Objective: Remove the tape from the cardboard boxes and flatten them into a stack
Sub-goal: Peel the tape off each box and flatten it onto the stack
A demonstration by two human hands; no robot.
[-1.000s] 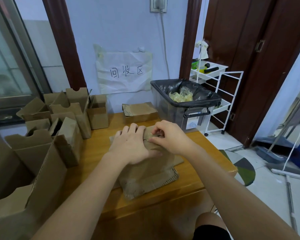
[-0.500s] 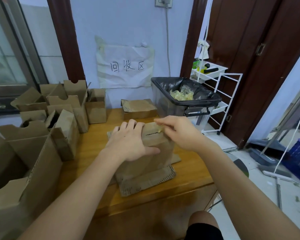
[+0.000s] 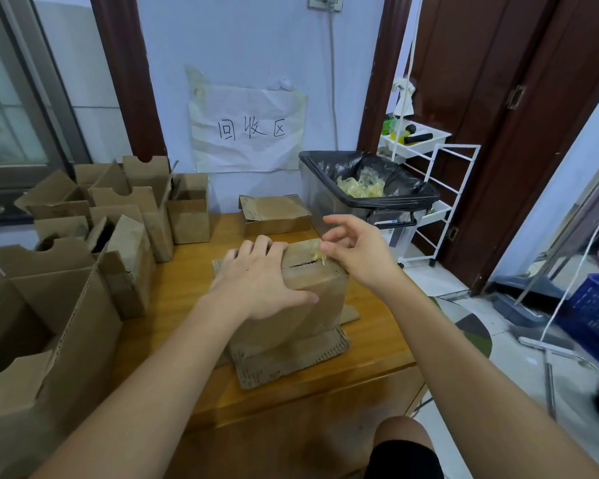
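Plainly, the head view showed a small upright cardboard box point(image 3: 293, 299) standing near the front of a wooden table point(image 3: 377, 344), on top of flattened cardboard point(image 3: 291, 361) that lay under it. The left hand point(image 3: 256, 288) lay over the box's top left corner, fingers spread across the top flap and thumb stretched down the near face, holding it steady. The right hand point(image 3: 357, 254) was at the top right edge, thumb and a fingertip pinching a crumpled yellowish strip of tape point(image 3: 317, 255) that looked partly lifted from the slit between the flaps, the other fingers fanned loosely upward. The box seemed light and empty, with thin corrugated walls that would buckle under a firm squeeze, so steadying it from above with a flat palm suited it better than gripping its sides. The tape looked thin, clingy and apt to tear or stick to the skin, so it was best taken close to where it still met the cardboard and drawn low along the seam. More opened boxes point(image 3: 125, 219) stood crowded at the left of the table, another box point(image 3: 275, 214) sat behind, and a black-lined bin point(image 3: 367, 188) holding wadded tape stood just beyond the right hand, handy for the strip
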